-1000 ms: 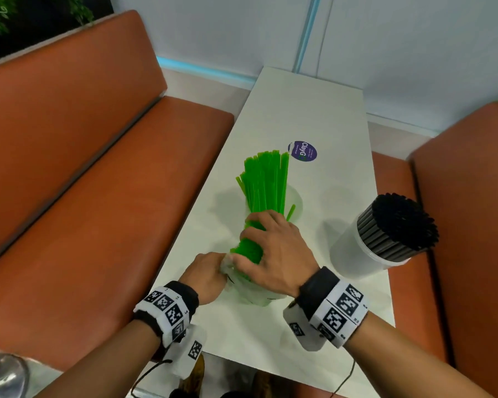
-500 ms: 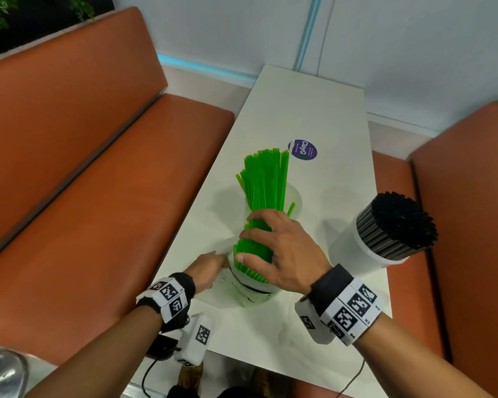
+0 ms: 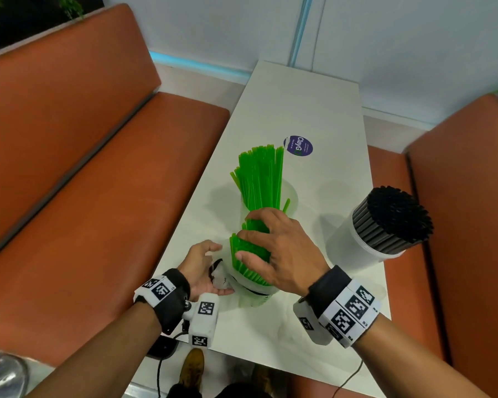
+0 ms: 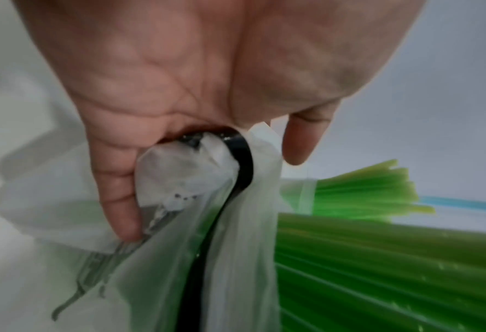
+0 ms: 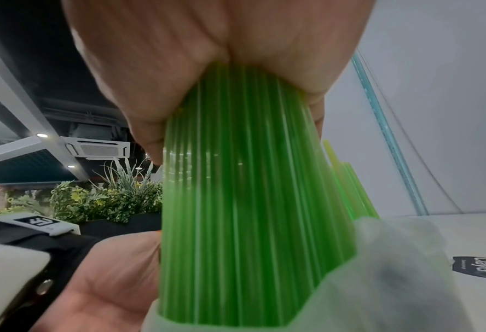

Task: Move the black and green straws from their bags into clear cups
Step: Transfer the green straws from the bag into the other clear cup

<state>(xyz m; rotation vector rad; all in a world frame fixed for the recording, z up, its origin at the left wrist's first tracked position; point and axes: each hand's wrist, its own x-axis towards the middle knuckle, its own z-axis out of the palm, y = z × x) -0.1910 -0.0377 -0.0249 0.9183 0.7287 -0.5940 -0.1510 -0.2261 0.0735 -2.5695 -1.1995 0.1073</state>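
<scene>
Where the white table (image 3: 305, 110) shows bare surface beyond the cups, a round dark sticker (image 3: 298, 145) reads "ClayG". Right hand (image 3: 282, 251) grips a green straw bundle (image 3: 249, 254), its base in a translucent bag (image 4: 236, 258). Left hand (image 3: 202, 265) pinches the bag's bunched plastic near the table's left edge. More green straws (image 3: 260, 179) stand in a clear cup (image 3: 292, 193); black straws (image 3: 397, 219) fill another cup (image 3: 348, 251) by the right edge.

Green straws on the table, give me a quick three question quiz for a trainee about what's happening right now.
1. True or false: the right hand grips a bundle of green straws.
2. What does the left hand pinch? A) the plastic bag B) the black straws C) the round sticker
3. Fill in: the black straws stand in a ___ cup.

Key: 1 true; 2 A; 3 clear
</scene>
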